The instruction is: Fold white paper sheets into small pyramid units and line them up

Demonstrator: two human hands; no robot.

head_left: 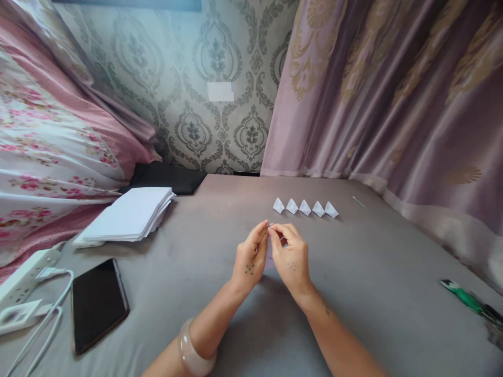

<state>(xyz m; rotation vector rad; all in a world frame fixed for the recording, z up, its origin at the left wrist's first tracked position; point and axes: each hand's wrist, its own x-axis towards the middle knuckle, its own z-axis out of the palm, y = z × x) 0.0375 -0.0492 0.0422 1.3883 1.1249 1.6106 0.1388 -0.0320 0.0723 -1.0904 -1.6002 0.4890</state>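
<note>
My left hand point(251, 256) is raised over the middle of the grey surface, its fingers pressed together against a sheet of paper. My right hand point(291, 256) meets it at the fingertips, thumb and forefinger pinched at the paper's top edge. Only a narrow pale-lilac strip of the paper point(269, 254) shows between the hands; the rest is hidden by them. Just beyond, several small white folded paper shapes point(305, 208) stand in a row, peaked like little boats. A pale bangle point(192, 351) circles my left wrist.
On the left lie a stack of white paper point(133, 212), a black folder-like item point(168, 178), a phone point(100, 303) and a power strip point(27, 275) with white cables. A green-handled tool point(463, 297) rests at the far right. Curtains point(353, 104) hang behind the right edge.
</note>
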